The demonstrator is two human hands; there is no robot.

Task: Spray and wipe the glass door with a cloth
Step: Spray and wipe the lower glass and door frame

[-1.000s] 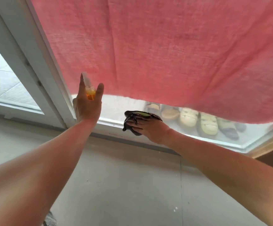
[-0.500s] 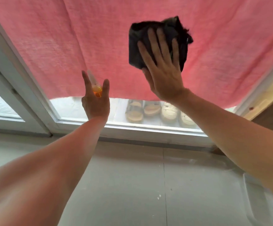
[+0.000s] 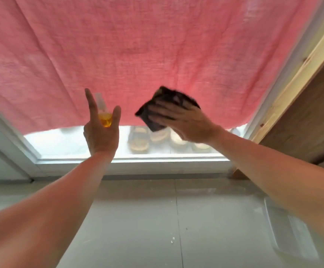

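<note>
The glass door fills the upper view, its pane mostly backed by a pink curtain. My left hand is raised at the lower left of the pane, shut on a small spray bottle with yellow liquid and a clear cap, index finger lifted. My right hand presses a dark folded cloth flat against the glass near the curtain's lower edge; hand and cloth are motion-blurred.
White door frame runs along the bottom and up the left side. Several pale sandals lie outside behind the glass. A wooden post and brown panel stand at right. Grey floor tiles lie below, with a clear plastic lid at right.
My right hand swept the cloth from the bottom sill up high on the glass, then back down to the curtain's lower edge. My left hand with the bottle stayed nearly still.
</note>
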